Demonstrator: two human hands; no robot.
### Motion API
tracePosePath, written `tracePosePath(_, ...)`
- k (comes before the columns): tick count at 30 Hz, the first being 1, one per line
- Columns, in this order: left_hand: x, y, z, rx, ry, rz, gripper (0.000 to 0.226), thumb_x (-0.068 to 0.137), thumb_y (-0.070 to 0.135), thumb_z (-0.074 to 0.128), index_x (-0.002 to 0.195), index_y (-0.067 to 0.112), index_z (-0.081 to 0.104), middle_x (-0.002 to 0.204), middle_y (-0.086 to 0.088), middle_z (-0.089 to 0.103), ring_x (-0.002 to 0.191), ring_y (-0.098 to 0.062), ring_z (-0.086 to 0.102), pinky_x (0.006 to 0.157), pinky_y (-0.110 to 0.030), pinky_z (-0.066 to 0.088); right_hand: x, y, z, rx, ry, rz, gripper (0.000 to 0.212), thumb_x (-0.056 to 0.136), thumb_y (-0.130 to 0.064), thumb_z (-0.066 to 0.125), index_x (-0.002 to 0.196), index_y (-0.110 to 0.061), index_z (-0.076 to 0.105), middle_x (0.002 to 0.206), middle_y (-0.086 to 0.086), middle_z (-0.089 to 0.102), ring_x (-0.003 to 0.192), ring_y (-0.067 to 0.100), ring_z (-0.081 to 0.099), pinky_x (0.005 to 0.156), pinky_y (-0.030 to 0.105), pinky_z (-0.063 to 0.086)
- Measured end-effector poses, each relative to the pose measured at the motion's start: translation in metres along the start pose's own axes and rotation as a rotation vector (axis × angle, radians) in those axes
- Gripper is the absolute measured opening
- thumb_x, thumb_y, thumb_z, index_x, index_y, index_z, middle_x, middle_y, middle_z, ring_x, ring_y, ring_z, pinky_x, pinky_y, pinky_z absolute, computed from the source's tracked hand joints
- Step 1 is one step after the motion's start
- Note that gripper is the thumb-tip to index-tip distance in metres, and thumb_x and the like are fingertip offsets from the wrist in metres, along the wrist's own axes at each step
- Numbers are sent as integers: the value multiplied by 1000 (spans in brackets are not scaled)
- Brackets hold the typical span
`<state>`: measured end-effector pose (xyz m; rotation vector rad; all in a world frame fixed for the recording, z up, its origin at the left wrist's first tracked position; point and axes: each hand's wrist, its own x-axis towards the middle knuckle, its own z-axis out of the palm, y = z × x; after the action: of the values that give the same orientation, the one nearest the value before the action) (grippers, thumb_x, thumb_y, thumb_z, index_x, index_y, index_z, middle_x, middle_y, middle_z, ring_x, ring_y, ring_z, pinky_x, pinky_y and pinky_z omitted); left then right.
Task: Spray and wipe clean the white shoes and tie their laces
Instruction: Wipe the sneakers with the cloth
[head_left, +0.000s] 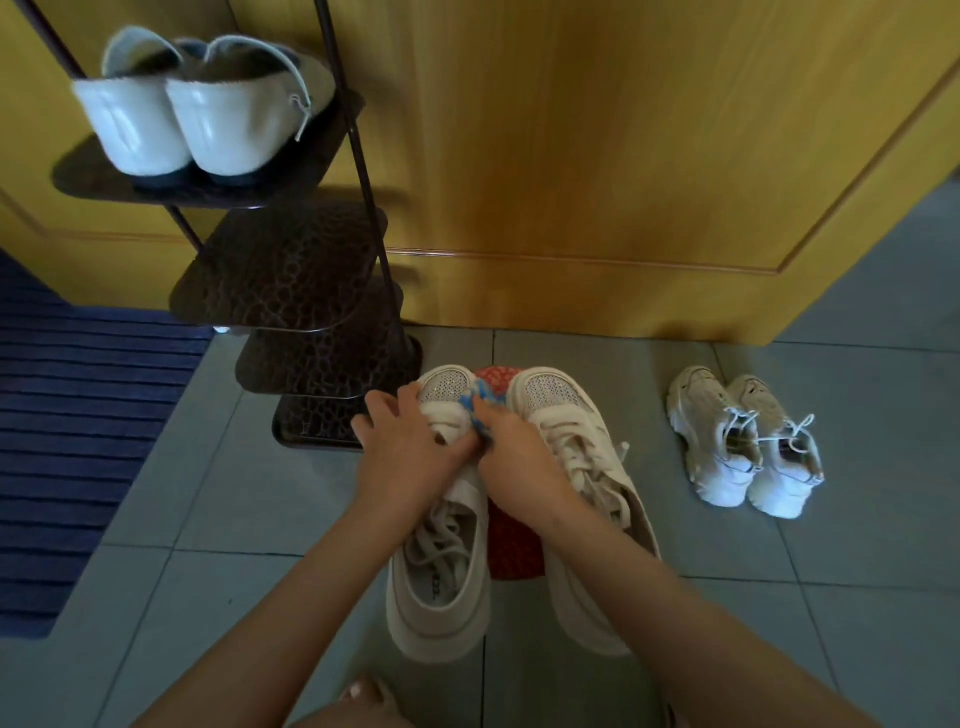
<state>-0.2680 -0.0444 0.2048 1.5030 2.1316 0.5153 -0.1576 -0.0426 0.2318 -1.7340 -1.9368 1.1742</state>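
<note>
Yellow wooden door (623, 156) behind, grey tiled floor (249, 499) below. Dark shoe rack (291, 270) at left. White shoes (441, 587) side by side over red mat (511, 545), toes toward door. Left grip (405, 447) curls over left-hand shoe's forefoot. Right grip (519, 452) bunches blue cloth (475, 402) against its toe.

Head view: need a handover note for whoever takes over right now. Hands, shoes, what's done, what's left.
Left hand: grips the toe end of the left shoe, steadying it.
Right hand: holds a blue cloth against that shoe's upper.
Both shoes stand side by side on the tiled floor over a red mat; the right shoe is untouched by either hand.
Done: wiping of the left shoe is under way; how far along is unclear.
Left: finish the wipe, do the right shoe, tie both sets of loose laces. No spray bottle in view.
</note>
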Motion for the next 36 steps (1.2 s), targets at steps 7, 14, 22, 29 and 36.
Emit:
tracePosePath(7,0,1,0,-15,-30,-18,83,76,55,63,140,19,26,133,-9,23,123,-31,23,98,-40,33,-19,14,14,50,45,36,59,90,5,40,145,-14,34,141,9,45,130,23,43,107,29,34)
tracePosePath(14,-3,2,-2,5,-46,-32,77,77,49,63,139,20,26,135,-8,21,124,-32,21,97,-39,33,-59,21,32,364,62,11,39,93,-6,47,129,-20,53,119,-6,60,107,1,51,90,6,37)
tracePosePath(22,-4,11,-11,21,-144,-92,84,78,55,60,143,20,20,141,-9,15,131,-33,15,104,-42,28,-80,30,30,455,84,71,46,98,-3,39,140,-21,41,136,-11,42,120,-6,29,94,2,21)
tracePosePath(29,-18,16,-54,83,-442,-242,102,73,67,58,148,17,11,151,-11,18,129,-32,37,88,-48,52,-66,27,39,564,171,-9,51,97,0,38,143,-23,36,146,-6,38,131,-1,29,110,17,24)
tracePosePath(36,-48,11,-39,196,-522,-183,125,44,76,71,146,25,19,141,-8,33,120,-27,47,77,-35,56,-75,43,48,636,71,-31,43,99,-2,39,139,-17,42,138,-7,46,131,8,41,111,25,33)
